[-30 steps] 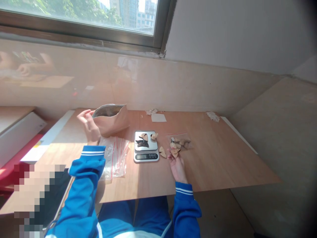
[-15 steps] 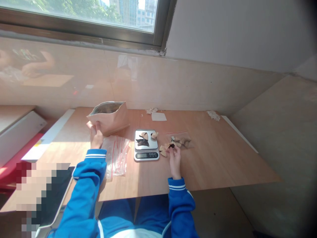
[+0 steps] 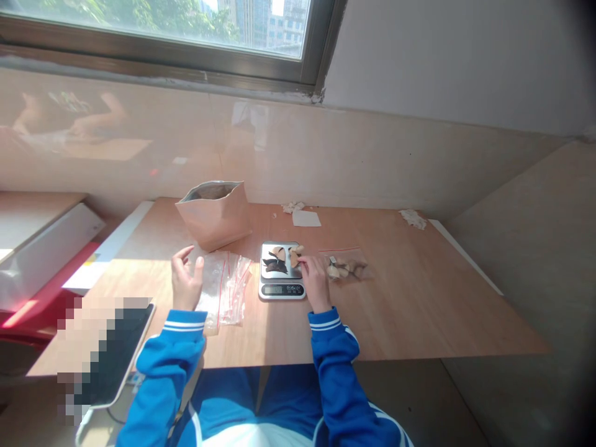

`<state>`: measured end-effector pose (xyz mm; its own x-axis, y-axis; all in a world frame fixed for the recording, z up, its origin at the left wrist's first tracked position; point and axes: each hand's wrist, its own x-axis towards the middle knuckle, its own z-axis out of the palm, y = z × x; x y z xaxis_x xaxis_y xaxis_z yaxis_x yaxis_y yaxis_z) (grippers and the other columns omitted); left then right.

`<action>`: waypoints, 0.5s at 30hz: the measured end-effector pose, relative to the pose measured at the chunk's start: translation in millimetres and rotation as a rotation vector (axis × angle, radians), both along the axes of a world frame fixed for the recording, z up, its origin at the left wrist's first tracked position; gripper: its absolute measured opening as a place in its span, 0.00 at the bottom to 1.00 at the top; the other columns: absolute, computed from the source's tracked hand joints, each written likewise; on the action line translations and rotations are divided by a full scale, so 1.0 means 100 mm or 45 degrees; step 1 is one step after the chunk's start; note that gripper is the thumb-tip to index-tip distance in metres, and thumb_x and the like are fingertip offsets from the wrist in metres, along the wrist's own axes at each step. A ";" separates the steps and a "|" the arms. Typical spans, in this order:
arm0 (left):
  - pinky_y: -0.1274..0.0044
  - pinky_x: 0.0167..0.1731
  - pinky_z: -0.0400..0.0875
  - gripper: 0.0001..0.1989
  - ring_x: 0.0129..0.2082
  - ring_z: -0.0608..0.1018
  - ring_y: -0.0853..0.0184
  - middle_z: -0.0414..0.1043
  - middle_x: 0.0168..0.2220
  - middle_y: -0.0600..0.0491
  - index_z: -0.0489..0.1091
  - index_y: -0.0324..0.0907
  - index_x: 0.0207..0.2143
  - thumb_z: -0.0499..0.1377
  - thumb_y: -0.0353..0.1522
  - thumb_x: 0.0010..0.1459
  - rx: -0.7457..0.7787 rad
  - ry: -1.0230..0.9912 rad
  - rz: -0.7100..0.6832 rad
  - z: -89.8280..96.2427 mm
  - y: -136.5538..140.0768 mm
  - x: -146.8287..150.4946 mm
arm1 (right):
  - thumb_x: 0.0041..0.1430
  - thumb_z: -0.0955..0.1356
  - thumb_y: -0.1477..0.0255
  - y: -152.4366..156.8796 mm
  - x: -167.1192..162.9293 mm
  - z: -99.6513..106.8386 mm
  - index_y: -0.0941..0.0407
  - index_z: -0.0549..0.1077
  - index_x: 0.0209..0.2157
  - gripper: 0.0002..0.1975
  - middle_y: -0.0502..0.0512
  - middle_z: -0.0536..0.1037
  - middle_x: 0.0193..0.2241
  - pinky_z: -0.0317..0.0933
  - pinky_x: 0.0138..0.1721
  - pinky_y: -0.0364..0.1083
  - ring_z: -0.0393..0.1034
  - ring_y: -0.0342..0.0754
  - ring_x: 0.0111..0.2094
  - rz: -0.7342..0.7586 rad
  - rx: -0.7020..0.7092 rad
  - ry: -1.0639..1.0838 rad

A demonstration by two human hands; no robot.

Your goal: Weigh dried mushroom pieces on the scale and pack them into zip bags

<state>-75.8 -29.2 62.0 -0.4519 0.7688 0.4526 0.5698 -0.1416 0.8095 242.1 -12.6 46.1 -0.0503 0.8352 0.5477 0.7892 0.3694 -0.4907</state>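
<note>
A small digital kitchen scale (image 3: 282, 282) stands mid-table with dark, pod-like dried pieces (image 3: 274, 266) and a pale tan slice (image 3: 278, 252) on its plate. My right hand (image 3: 316, 282) reaches over the plate's right side, its fingertips pinching a tan dried piece (image 3: 295, 261). To the left, my left hand (image 3: 187, 282) is raised with fingers apart and nothing in it. Behind that hand stands an upright, open-topped kraft paper bag (image 3: 216, 218). Flat clear zip bags (image 3: 223, 288) with red strips lie between my left hand and the scale.
Right of the scale lies a clear bag (image 3: 347, 266) with several tan dried pieces. A white paper slip (image 3: 306, 218) and crumpled tissues (image 3: 412, 218) lie towards the wall. A dark-screened device (image 3: 112, 360), partly pixelated, sits at the table's left edge.
My left hand has let go of the kraft bag and moved down from it. My right hand has carried a tan dried piece leftward from beside the clear bag onto the scale's right side.
</note>
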 end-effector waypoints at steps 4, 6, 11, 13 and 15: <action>0.63 0.49 0.69 0.17 0.51 0.71 0.57 0.68 0.47 0.45 0.65 0.42 0.47 0.55 0.40 0.58 -0.066 0.108 -0.075 -0.17 -0.31 0.10 | 0.65 0.60 0.74 0.01 -0.03 -0.01 0.54 0.74 0.38 0.11 0.57 0.75 0.34 0.62 0.42 0.51 0.67 0.53 0.38 0.015 0.010 -0.116; 0.63 0.46 0.70 0.16 0.46 0.72 0.57 0.69 0.44 0.45 0.66 0.41 0.45 0.54 0.40 0.58 -0.124 0.123 -0.083 -0.26 -0.42 0.11 | 0.65 0.60 0.74 -0.03 -0.02 -0.02 0.54 0.74 0.41 0.12 0.57 0.75 0.36 0.63 0.43 0.51 0.67 0.53 0.39 0.037 0.014 -0.050; 0.66 0.37 0.70 0.14 0.32 0.72 0.61 0.69 0.35 0.50 0.69 0.43 0.38 0.53 0.42 0.57 -0.307 0.163 -0.095 -0.38 -0.59 0.15 | 0.66 0.58 0.73 -0.24 0.10 -0.21 0.56 0.72 0.46 0.14 0.59 0.74 0.40 0.64 0.46 0.50 0.69 0.50 0.43 -0.055 0.028 0.295; 0.68 0.36 0.69 0.13 0.30 0.70 0.62 0.69 0.32 0.52 0.70 0.44 0.35 0.52 0.42 0.57 -0.382 0.205 -0.157 -0.38 -0.61 0.19 | 0.66 0.58 0.72 -0.37 0.16 -0.36 0.56 0.72 0.44 0.14 0.59 0.74 0.39 0.65 0.44 0.51 0.69 0.51 0.41 -0.163 0.031 0.360; 0.68 0.36 0.67 0.13 0.30 0.71 0.62 0.70 0.31 0.52 0.69 0.45 0.34 0.51 0.42 0.58 -0.452 0.243 -0.205 -0.37 -0.61 0.25 | 0.65 0.58 0.72 -0.48 0.22 -0.50 0.57 0.73 0.41 0.14 0.60 0.74 0.37 0.66 0.42 0.51 0.68 0.52 0.40 -0.240 0.041 0.357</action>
